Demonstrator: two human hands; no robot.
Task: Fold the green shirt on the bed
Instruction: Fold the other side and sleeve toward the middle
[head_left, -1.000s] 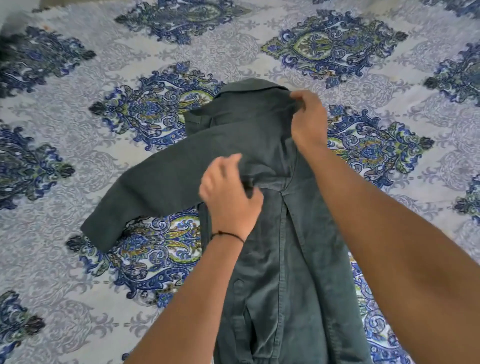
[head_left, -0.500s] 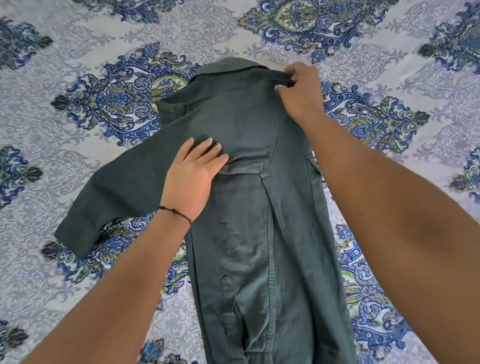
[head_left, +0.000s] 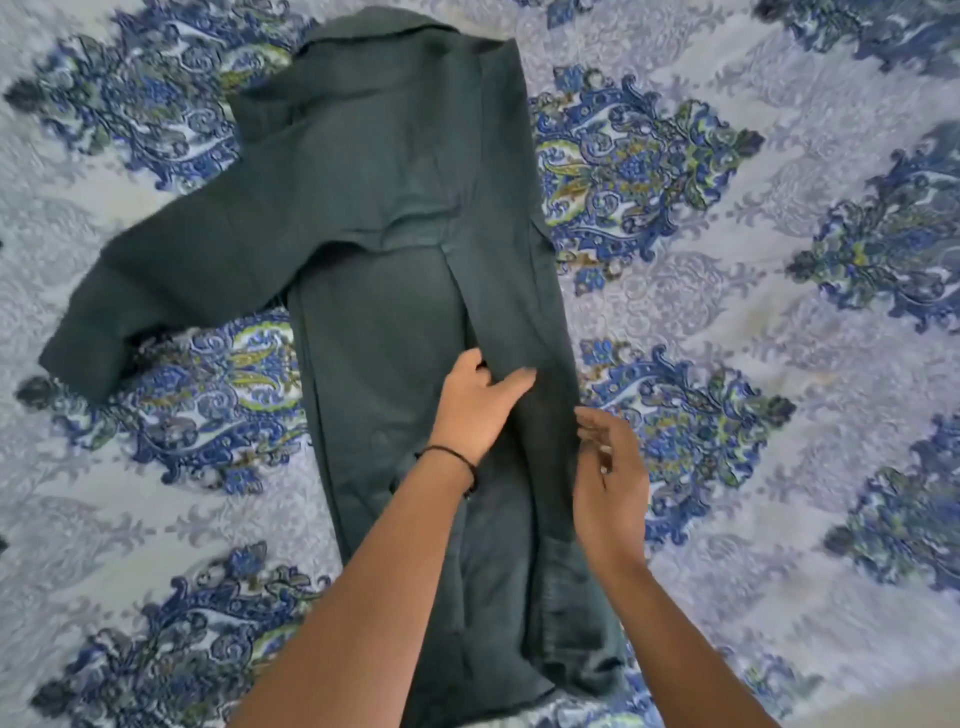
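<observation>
No readable text, label, brand, number or sign shows anywhere in the view.

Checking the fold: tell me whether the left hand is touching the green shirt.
Touching. The head view shows the left hand pressed flat on the green shirt, fingers lying on the folded-over panel.

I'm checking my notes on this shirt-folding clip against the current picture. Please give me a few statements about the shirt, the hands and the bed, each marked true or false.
1. The green shirt lies on a patterned bedsheet. True.
2. The sleeve sticking out to the left side is already folded over the body. False: it lies spread out on the sheet.
3. The left hand rests on the shirt. True.
4. The right hand is up at the collar. False: it is at the shirt's right edge, low on the body.
5. The left wrist wears a thin dark band. True.
</observation>
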